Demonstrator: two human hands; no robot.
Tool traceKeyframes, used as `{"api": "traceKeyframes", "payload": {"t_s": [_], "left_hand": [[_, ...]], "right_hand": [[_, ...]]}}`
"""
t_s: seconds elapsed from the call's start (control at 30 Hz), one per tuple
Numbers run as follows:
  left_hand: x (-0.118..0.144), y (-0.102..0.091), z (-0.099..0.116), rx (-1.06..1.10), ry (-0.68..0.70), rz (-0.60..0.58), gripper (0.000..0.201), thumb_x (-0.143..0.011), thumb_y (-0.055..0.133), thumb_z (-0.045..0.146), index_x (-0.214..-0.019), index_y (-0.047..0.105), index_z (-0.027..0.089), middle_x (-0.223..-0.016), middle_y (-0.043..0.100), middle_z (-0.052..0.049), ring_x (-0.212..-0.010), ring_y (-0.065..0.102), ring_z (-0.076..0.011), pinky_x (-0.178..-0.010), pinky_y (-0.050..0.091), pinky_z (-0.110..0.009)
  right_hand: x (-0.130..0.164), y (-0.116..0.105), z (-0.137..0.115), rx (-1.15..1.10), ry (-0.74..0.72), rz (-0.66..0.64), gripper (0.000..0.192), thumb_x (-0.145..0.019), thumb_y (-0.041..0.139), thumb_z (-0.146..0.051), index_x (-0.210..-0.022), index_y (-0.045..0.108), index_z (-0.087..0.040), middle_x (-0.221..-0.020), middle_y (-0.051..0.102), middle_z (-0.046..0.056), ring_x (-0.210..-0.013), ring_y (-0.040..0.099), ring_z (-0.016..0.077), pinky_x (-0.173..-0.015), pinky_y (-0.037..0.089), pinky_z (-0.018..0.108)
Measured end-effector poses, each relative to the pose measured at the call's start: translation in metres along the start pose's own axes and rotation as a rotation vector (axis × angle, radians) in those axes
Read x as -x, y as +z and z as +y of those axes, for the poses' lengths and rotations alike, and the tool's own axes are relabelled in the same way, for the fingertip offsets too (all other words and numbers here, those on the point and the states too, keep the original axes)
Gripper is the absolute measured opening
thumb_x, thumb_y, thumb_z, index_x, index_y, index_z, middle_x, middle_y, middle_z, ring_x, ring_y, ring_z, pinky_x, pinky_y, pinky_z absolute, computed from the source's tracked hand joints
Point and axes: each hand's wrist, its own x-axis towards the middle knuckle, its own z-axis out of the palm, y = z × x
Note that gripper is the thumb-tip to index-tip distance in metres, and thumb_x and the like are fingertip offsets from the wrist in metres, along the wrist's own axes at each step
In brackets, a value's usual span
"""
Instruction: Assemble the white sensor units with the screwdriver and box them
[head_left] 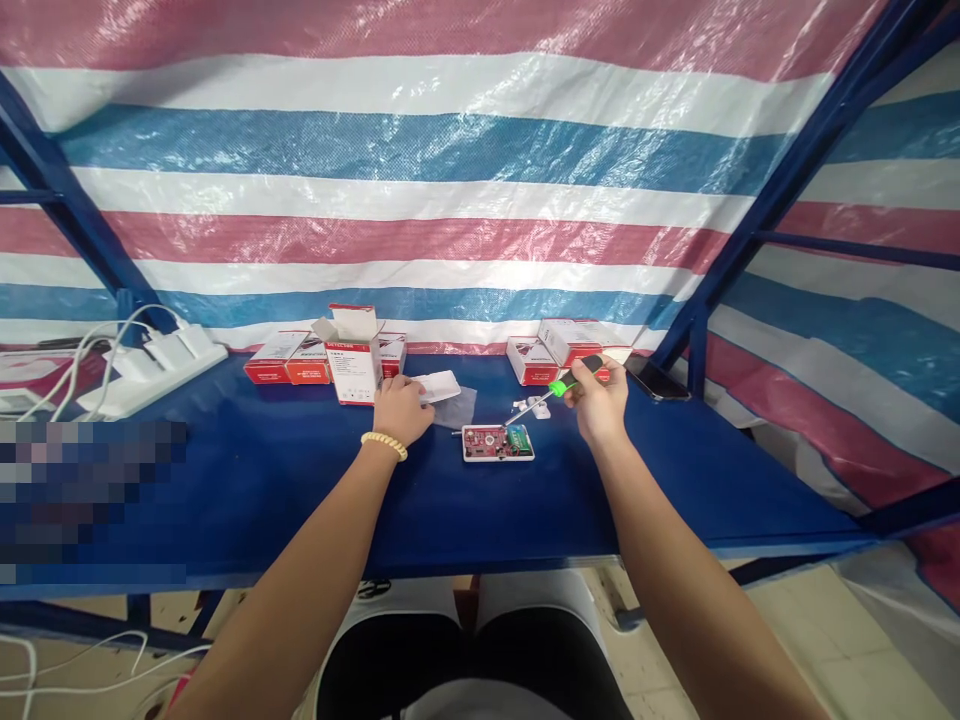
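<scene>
My right hand (598,398) grips a screwdriver (559,386) with a green and black handle; its tip points down-left toward an opened white device with a red circuit board (497,442) lying on the blue table (300,500). My left hand (401,408), with a pale bead bracelet at the wrist, rests on a white cover piece (441,385) beside a clear plastic bag (459,405). An opened white and red box (352,360) stands upright just left of that hand. Small white parts (534,405) lie behind the board.
Red and white boxes (289,362) lie along the back edge at left, more boxes (559,350) at right. A white power strip with cables (154,365) sits far left. A dark phone (658,380) lies at the right. A striped tarp hangs behind; blue frame posts flank the table.
</scene>
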Motion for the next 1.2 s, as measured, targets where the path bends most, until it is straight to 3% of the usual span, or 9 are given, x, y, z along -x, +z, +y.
{"api": "traceKeyframes", "payload": {"t_s": [0.3,0.53,0.67,0.9,1.03,1.2], "left_hand": [[-0.001,0.007,-0.007,0.007,-0.011,0.033,0.018,-0.074,0.06,0.018,-0.086,0.072,0.015,-0.106,0.063,-0.016,-0.106,0.056,-0.035,-0.089,0.049,-0.047],[-0.004,0.012,-0.007,0.212,0.216,0.205,0.013,-0.079,0.06,0.018,-0.085,0.072,0.018,-0.108,0.062,-0.011,-0.103,0.058,-0.0283,-0.096,0.048,-0.045],[-0.003,0.011,-0.005,0.258,0.326,0.236,0.01,-0.08,0.063,0.018,-0.079,0.073,0.02,-0.113,0.062,-0.009,-0.107,0.058,-0.0271,-0.098,0.047,-0.047],[0.0,0.013,-0.004,0.271,0.313,0.032,0.007,-0.075,0.068,0.019,-0.075,0.074,0.021,-0.123,0.06,-0.008,-0.114,0.057,-0.0272,-0.104,0.043,-0.047],[0.002,0.01,-0.001,0.27,0.262,-0.067,0.002,-0.071,0.068,0.021,-0.07,0.069,0.02,-0.134,0.054,-0.008,-0.124,0.052,-0.0286,-0.109,0.038,-0.048],[0.002,0.003,0.003,0.283,0.205,-0.149,0.016,-0.07,0.068,0.029,-0.079,0.059,0.02,-0.131,0.054,-0.012,-0.118,0.055,-0.0285,-0.103,0.042,-0.048]], "right_hand": [[0.006,0.004,-0.005,0.083,0.036,0.071,0.054,-0.054,0.081,-0.042,-0.086,0.04,-0.025,-0.055,0.048,-0.012,-0.036,0.038,0.0054,-0.032,0.024,0.019],[0.014,0.009,-0.005,0.137,0.068,0.002,0.047,-0.054,0.078,-0.034,-0.085,0.043,-0.025,-0.061,0.05,-0.009,-0.05,0.048,0.0092,-0.043,0.037,0.021],[0.015,0.008,-0.004,0.15,0.026,-0.021,0.046,-0.054,0.078,-0.033,-0.084,0.044,-0.024,-0.065,0.052,-0.008,-0.054,0.049,0.0094,-0.05,0.042,0.023],[0.011,0.004,0.002,0.183,0.0,-0.024,0.048,-0.056,0.078,-0.036,-0.086,0.044,-0.024,-0.065,0.052,-0.008,-0.055,0.05,0.0102,-0.051,0.042,0.024],[0.008,0.005,0.003,0.172,-0.018,0.041,0.049,-0.057,0.078,-0.037,-0.088,0.041,-0.024,-0.063,0.05,-0.01,-0.05,0.047,0.008,-0.046,0.038,0.022],[0.004,0.003,0.001,0.118,-0.03,0.133,0.057,-0.06,0.078,-0.046,-0.09,0.034,-0.027,-0.058,0.048,-0.012,-0.038,0.044,0.0084,-0.035,0.033,0.022]]}}
